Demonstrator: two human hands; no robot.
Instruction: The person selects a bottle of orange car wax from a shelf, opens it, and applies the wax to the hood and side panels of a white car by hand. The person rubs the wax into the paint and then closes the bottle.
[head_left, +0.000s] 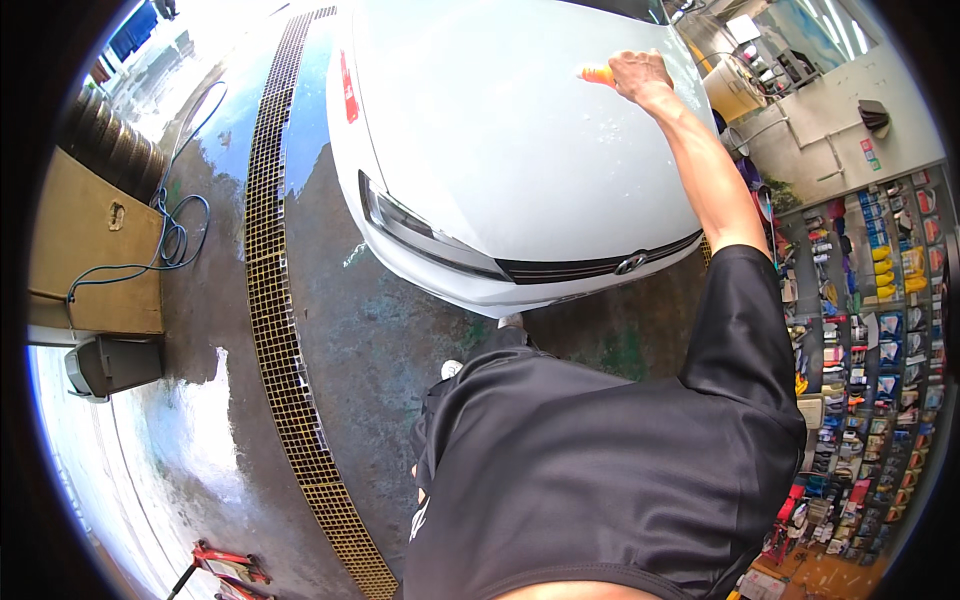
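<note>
My right hand (642, 75) is closed around an orange bottle (597, 75) with a pale tip, held over the far right part of a white car's hood (487, 127). The bottle lies nearly level, its tip to the left. Small white spots or drops show on the hood below and to the right of the hand. A red mark or strip (348, 88) is on the car's left-hand edge in view. In front of me are the headlight (431, 232) and the grille with its emblem (631, 264). My left hand is out of view; some skin shows beside my dark shirt.
A yellow floor grate (268, 247) runs along the left. Beyond it lie a coiled blue hose (174, 240), stacked tires (112, 142) and a dark bin (120, 366). A red floor jack (229, 570) is at the lower left. Shelves of packaged goods (862, 345) line the right.
</note>
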